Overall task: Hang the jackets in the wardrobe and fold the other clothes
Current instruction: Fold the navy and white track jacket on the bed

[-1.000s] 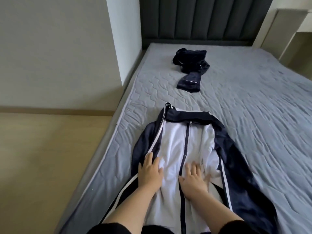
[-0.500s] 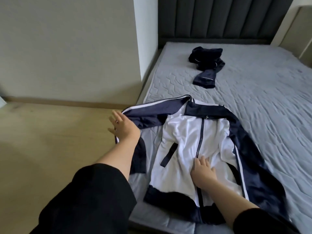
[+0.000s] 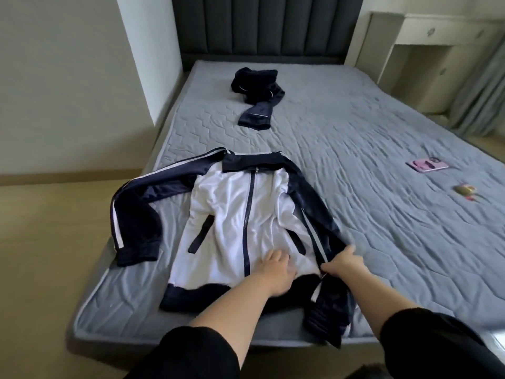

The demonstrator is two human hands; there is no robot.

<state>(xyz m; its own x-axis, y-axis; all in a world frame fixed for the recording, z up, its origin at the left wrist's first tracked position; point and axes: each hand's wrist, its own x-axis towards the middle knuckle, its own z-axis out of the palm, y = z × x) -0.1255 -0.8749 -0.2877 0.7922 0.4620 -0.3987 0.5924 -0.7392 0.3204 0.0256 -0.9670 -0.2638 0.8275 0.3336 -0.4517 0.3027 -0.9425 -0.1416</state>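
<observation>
White-fronted jacket (image 3: 235, 228) with navy sleeves and collar lies face up, zipped, on the near left part of the mattress (image 3: 369, 165), collar toward the headboard (image 3: 259, 23); hem close to the near edge of the bed; the sleeve on the left of the view (image 3: 142, 203) is spread out and bent, with its white-striped cuff near the side edge of the mattress; the other sleeve (image 3: 319, 228) runs down along the body, its cuff end bunched at the near edge.

Left hand (image 3: 276, 272) rests flat on the white front just above the navy hem band, beside the zip, fingers released and spread, nothing held; right hand (image 3: 344, 262) grasps the striped sleeve low down, thumb on one side and fingers on the other, a bit blurred; both forearms bare, black sleeves pushed up.

Second dark navy garment (image 3: 257, 91) lies crumpled further up the mattress near the headboard, well apart from the jacket, one part with a pale stripe trailing toward the camera.

Far right on the mattress: flat pink item (image 3: 426, 165) and a small yellowish item (image 3: 466, 189), too small to identify; cream bedside cabinet (image 3: 437, 36) and grey curtain (image 3: 481, 91) beyond; wood floor (image 3: 54, 242) to the left of the bed.
</observation>
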